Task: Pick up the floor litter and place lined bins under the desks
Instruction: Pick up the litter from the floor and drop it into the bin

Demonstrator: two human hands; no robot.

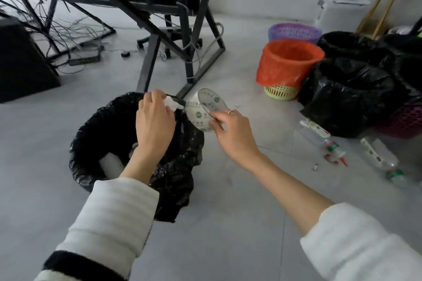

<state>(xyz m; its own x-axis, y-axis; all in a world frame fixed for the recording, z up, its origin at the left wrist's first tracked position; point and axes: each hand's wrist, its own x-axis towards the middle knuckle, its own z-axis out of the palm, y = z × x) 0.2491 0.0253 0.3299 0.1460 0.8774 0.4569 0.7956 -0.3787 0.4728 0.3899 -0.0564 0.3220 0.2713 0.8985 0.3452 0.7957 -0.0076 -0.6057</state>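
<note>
Left hand (155,121) is pinching a crumpled white tissue (172,102) over the black-lined bin (96,134) beneath it; right hand (230,132) is gripping a paper bowl (203,109) by the rim, just beside the left hand. Bowl looks light, thin-walled, crushable, so rim grip is working. Liner is slack and slippery. Empty bottles (319,134) are lying on the floor right of the right hand; desk leg (148,61) is crowding the space beyond the hands

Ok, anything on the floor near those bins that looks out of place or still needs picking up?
Yes. Two clear plastic bottles lie on their sides on the floor right of the right hand, with small red scraps between them. The black liner on the near bin hangs loose and bunched on one side.
</note>
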